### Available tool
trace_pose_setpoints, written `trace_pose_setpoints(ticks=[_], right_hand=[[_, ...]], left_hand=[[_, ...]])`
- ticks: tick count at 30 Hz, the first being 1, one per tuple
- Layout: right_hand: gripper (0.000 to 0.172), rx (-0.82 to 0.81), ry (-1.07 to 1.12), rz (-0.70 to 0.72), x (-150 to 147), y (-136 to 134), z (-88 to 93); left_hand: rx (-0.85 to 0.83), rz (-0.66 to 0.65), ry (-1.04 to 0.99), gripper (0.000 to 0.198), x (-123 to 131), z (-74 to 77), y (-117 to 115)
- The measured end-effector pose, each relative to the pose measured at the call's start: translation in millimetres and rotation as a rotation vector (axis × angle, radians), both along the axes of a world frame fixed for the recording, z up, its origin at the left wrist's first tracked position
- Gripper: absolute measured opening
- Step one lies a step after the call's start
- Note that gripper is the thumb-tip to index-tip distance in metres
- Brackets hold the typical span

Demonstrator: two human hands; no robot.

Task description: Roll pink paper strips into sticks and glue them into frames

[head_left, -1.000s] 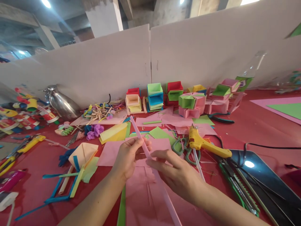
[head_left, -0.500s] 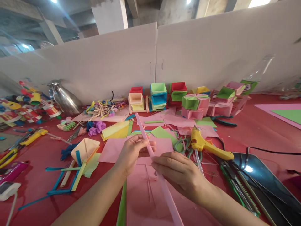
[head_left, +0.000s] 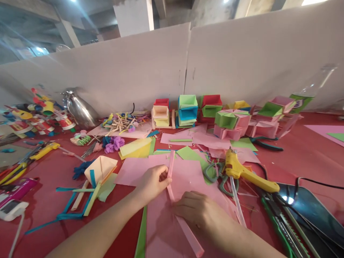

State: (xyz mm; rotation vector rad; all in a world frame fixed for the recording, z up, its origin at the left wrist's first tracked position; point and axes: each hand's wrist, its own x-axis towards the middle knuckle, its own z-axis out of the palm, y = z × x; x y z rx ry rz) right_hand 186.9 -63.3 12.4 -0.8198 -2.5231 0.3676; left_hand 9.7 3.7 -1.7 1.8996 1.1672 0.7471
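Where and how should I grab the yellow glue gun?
I'd probably take the glue gun by its handle, from above and the right, with the right hand, the nearer one. The handle is slender and juts rightward, away from the barrel, which points forward, and the glue stick trailing back toward you.

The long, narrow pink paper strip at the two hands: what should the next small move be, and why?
Probably slide the right hand along the long, narrow pink paper strip, pressing toward its near end. The left hand pinches the strip's far part and could steady it, while the right hand lies at its middle, leaving the near length uncovered.
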Motion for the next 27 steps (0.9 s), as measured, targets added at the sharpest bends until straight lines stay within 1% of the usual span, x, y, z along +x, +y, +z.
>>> trace_pose_setpoints(ticks=[2,4,6,10,14,18,23,27], right_hand=[[0.025,-0.060,-0.017,0.000,-0.6,0.7,-0.9],[0.025,-0.095,-0.015,-0.003,-0.9,1.1,-1.3],[0.024,-0.098,-0.017,-0.009,-1.6,0.3,-1.7],[0.026,-0.086,-0.070,-0.040,-4.2,-5.6,-2.5],[0.023,-0.043,-0.117,-0.109,-5.8,-11.7,-4.0],[0.020,0.017,-0.091,-0.151,-5.3,-11.8,-7.3],[0.017,0.068,-0.093,-0.133,0.3,-13.5,-8.9],[0.018,0.133,-0.135,-0.095,4.6,-18.5,-6.5]], left_hand=[[0.042,-0.019,0.048,0.008,-2.2,-1.0,-2.3],[0.022,-0.067,0.049,0.009,-5.7,-0.5,-3.1],[0.002,-0.100,0.052,0.009,-9.1,-0.2,-3.3],[0.061,-0.071,0.124,0.006,-11.7,-3.3,-3.4],[0.118,-0.063,0.169,0.005,-10.1,-4.9,-3.8],[0.211,-0.073,0.219,0.008,-8.7,-1.0,-5.9],[0.301,-0.046,0.204,0.009,-6.7,0.3,-10.2],[0.279,-0.025,0.200,0.008,-6.2,-1.3,-11.3]])
